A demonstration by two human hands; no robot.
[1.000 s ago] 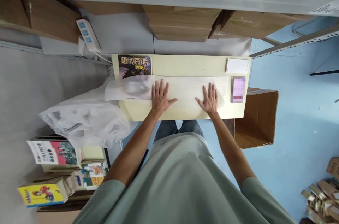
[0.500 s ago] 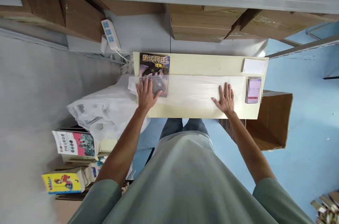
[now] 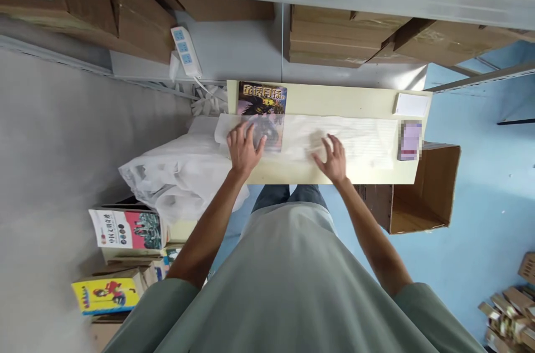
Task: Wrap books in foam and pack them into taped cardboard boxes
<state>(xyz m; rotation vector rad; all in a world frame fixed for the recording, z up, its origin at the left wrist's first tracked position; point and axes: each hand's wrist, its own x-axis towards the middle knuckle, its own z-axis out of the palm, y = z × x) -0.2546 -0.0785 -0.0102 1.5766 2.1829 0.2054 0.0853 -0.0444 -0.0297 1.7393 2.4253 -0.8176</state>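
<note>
A long translucent white plastic sheet lies across the pale yellow board in front of me. Its left part covers the lower half of a dark comic-style book. My left hand, fingers spread, is at the sheet's left end, over the book's lower left edge. Over the middle of the sheet is my right hand, fingers apart and slightly curled, holding nothing. A shadow shows beside it; whether it touches the sheet I cannot tell.
On the board's right end are a white box and a blurred-out purple item. An open carton stands below right. White plastic wrapping bulges at left, above stacked books. A power strip and cartons are behind.
My right hand has moved left along the sheet, from flat near its right part to curled over its middle. My left hand stays at the left end, fingers a little more bent.
</note>
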